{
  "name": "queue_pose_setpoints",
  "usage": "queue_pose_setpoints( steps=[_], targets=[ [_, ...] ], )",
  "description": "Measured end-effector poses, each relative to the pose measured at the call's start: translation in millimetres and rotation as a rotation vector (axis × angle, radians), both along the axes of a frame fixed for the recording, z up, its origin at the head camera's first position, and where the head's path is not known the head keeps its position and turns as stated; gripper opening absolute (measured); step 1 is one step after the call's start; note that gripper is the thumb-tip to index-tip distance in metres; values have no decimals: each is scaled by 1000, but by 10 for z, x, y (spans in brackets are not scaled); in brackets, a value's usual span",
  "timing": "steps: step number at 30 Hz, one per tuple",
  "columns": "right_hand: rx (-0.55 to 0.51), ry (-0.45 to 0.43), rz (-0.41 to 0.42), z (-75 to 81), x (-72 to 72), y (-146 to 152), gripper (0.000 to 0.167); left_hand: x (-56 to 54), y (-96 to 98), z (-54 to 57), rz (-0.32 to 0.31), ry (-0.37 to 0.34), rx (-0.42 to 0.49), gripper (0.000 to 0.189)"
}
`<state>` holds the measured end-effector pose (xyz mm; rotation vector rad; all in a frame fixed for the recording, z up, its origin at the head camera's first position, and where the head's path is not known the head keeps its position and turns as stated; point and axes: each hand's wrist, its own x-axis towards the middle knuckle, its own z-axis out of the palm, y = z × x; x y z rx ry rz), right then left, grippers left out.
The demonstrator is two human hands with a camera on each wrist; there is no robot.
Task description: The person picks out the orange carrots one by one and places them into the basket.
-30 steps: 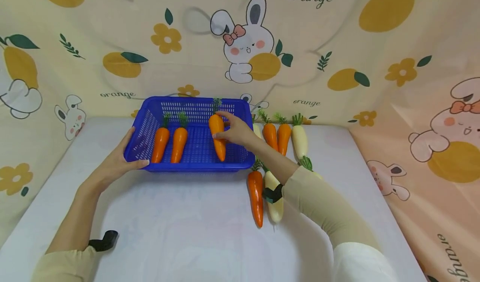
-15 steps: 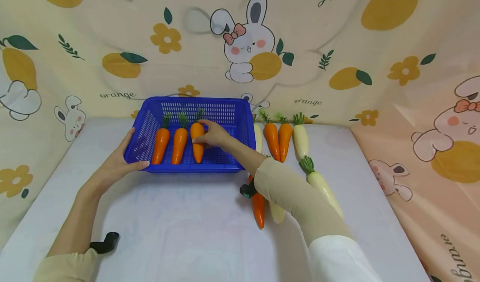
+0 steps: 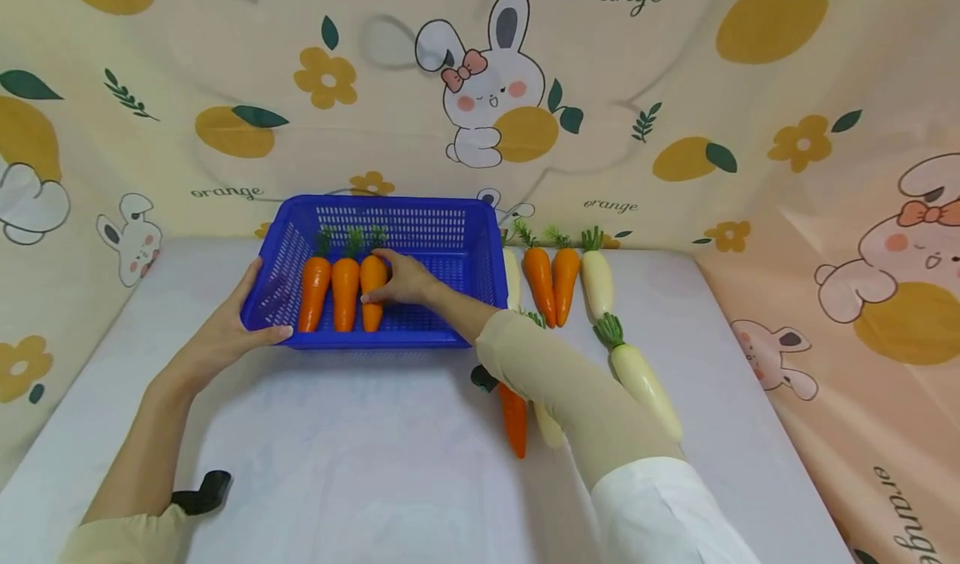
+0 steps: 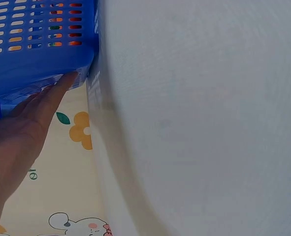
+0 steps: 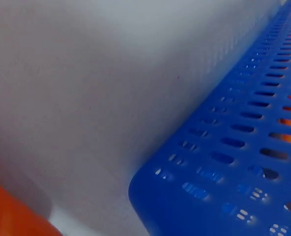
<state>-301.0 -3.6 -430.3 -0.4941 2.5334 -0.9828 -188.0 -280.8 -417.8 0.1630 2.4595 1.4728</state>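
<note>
A blue plastic basket (image 3: 468,341) with slotted walls stands toward the back of the table. At its front left corner, my left hand (image 3: 217,331) rests with the thumb along the front rim and the straight fingers against the outer left wall, as the left wrist view also shows. Inside, a carrot (image 3: 315,289) with a green top lies beside a second carrot (image 3: 345,293). To their right my right hand (image 3: 401,281) pinches a third carrot (image 3: 372,272) between thumb and fingers, its tip toward the front wall. The right hand is out of frame in the right wrist view.
Right of the basket lie two carrots (image 3: 538,281), a white radish (image 3: 597,285) and another radish (image 3: 647,389). A carrot (image 3: 514,422) and a radish (image 3: 550,426) lie partly under the right forearm. A printed cloth (image 3: 675,72) hangs behind the white table (image 3: 337,464).
My right hand has moved left inside the basket with the carrot, bringing it close beside the other two, which now lie nearer together. The left hand has stayed at the corner.
</note>
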Motion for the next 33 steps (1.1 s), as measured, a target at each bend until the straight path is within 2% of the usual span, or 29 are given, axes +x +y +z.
queue_pose_setpoints(
  steps=[4,9,11,20,25,28,33],
  targets=[
    [-23,-13,23,18,-4,32,92,2,-3,-3,-2,1,0,110],
    [-182,-150,24,117,36,175,90,-9,6,-20,-4,-1,-1,110],
    [-237,-180,26,162,42,246,88,-9,-1,-28,-3,-2,0,110],
    [-425,-155,43,377,24,646,72,1,-10,-11,3,3,-7,110],
    [-496,-66,43,486,26,948,65,0,-4,-3,3,9,12,109],
    [-524,-16,20,561,51,1166,62,-8,-2,-11,3,6,20,109],
    [-604,14,-59,642,113,1512,55,-19,-6,-35,17,-15,-3,109]
  ],
)
